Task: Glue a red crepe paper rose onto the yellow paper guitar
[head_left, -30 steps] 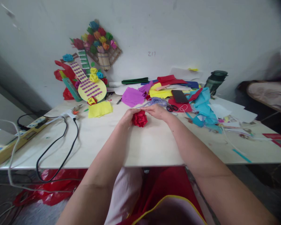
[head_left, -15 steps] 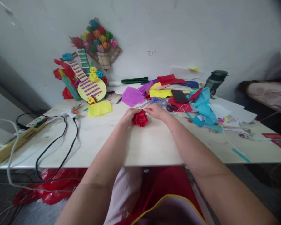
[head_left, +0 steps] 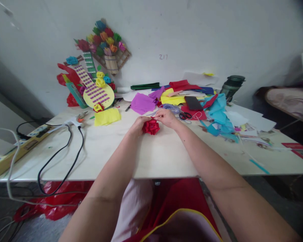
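Note:
A red crepe-paper flower (head_left: 151, 127) sits between both hands just above the pale wooden table (head_left: 161, 154), mid-table. My left hand (head_left: 137, 125) is curled round the flower's left side. My right hand (head_left: 168, 118) pinches the flower's upper right edge, fingers closed on the paper. Behind the hands lie a purple paper sheet (head_left: 142, 103) and a tangle of lilac thread (head_left: 170, 108).
Black-handled scissors (head_left: 185, 116), a dark phone (head_left: 193, 103) and piles of coloured paper (head_left: 218, 112) lie right of the hands. A yellow sheet (head_left: 107, 116), a paper guitar craft (head_left: 93, 89) and a glue gun (head_left: 77, 120) with black cable are to the left. A dark green jar (head_left: 232, 85) stands at the back.
Both hands have shifted slightly away from me with the flower. My right fingers have closed in on its upper edge.

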{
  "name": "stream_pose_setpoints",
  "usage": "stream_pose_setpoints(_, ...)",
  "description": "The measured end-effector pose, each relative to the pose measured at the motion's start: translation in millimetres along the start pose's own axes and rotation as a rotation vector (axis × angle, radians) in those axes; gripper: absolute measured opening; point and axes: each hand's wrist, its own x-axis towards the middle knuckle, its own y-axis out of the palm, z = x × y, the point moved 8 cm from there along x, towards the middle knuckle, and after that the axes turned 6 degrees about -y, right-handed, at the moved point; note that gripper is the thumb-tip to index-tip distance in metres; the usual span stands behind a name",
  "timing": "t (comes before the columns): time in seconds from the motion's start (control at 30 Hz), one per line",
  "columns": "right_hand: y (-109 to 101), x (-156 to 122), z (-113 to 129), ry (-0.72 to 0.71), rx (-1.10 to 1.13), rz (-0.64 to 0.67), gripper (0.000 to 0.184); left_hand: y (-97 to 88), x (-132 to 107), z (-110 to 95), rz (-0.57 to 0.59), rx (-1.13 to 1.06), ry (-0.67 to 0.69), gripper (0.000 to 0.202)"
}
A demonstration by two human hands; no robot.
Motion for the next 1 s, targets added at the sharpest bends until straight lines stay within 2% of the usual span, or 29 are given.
stream_pose_setpoints(0.3, -1.9, -1.3, -0.2, 0.035, 0.161, -0.039, 0.006, 1.1, 1.2, 2.6, -0.02, -0.07, -0.032, 0.009)
stream_pose_setpoints(0.57, 2.8, -0.5, -3.4, 0.042, 0.175, -0.003, 0.004, -3.9, 5.3, 2.7, -0.013, 0.022, 0.014, 0.007)
stream_pose_setpoints(0.63, 3.3, -2.4, -2.2, 0.083, 0.198, 0.028, 0.004, -3.6, 4.2, 1.2, -0.006, 0.044, 0.027, 0.007)
stream_pose_setpoints(0.83, 3.5, -15.6, -2.5, 0.321, 0.232, 0.184, 0.02, -2.0, 0.7, -2.2, 0.015, 0.084, 0.041, 0.007)
stream_pose_setpoints(0.9, 3.2, -18.0, -2.7, 0.336, 0.2, 0.234, 0.021, -1.9, 0.2, -3.2, 0.02, 0.086, 0.044, 0.008)
stream_pose_setpoints(1.0, 2.7, -16.2, -0.6, 0.266, 0.158, 0.278, 0.022, -0.9, -0.2, -3.2, 0.032, 0.088, 0.037, 0.008)
